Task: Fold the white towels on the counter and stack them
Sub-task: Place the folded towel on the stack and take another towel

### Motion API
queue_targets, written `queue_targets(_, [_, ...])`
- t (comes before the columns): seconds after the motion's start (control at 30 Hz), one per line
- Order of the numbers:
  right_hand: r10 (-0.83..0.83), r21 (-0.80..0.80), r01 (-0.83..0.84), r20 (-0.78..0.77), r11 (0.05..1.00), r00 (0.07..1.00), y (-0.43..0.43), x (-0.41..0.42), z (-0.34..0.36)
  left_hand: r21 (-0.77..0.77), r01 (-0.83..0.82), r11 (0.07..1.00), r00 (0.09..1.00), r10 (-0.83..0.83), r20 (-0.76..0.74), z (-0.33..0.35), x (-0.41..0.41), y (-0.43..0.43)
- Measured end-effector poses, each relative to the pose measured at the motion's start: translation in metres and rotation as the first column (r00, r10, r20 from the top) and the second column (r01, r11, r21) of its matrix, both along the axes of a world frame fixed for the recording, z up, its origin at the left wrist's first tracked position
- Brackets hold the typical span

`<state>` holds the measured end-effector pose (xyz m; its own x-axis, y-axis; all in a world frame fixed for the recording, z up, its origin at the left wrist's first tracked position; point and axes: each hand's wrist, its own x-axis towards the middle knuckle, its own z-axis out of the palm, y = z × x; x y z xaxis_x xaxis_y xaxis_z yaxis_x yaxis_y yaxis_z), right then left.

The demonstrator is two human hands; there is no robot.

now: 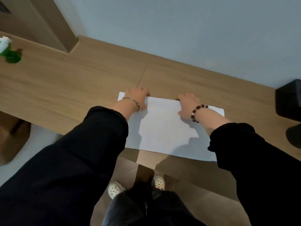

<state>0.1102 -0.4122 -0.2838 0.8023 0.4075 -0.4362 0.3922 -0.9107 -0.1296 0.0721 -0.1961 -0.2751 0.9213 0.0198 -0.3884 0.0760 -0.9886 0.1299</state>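
A white towel (162,126) lies flat on the wooden counter (73,88), and its near edge hangs slightly over the counter's front. Both my hands are at its far edge. My left hand (138,99), with a metal bangle on the wrist, curls its fingers over the far left part of the edge, thumb on top of the cloth. My right hand (187,106), with a bead bracelet on the wrist, holds the far edge further right in the same way. Both fingertips are hidden behind the hands. I see no other towels.
A green bottle with a white cap (9,51) stands on the counter at the far left. A black object (289,101) sits at the counter's right end. A grey wall runs behind the counter. Below the counter are my feet in white clogs (115,189).
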Motion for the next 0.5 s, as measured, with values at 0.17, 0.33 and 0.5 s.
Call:
queue_targets(0.17, [0.053,-0.123,-0.077,-0.183,0.989,0.982,0.004,0.019,0.017,-0.031,-0.051,0.998,0.99,0.047,-0.135,0.007,-0.004,0.016])
queue_targets(0.33, [0.135,-0.208,-0.181,-0.221,0.961,0.966,0.054,0.006,0.034,0.102,-0.152,0.983,0.983,0.162,-0.091,0.013,-0.046,0.068])
queue_targets(0.5, [0.379,-0.216,-0.41,-0.172,0.886,0.909,0.161,-0.027,0.05,0.182,-0.422,0.888,0.902,0.431,-0.01,0.021,-0.146,0.162])
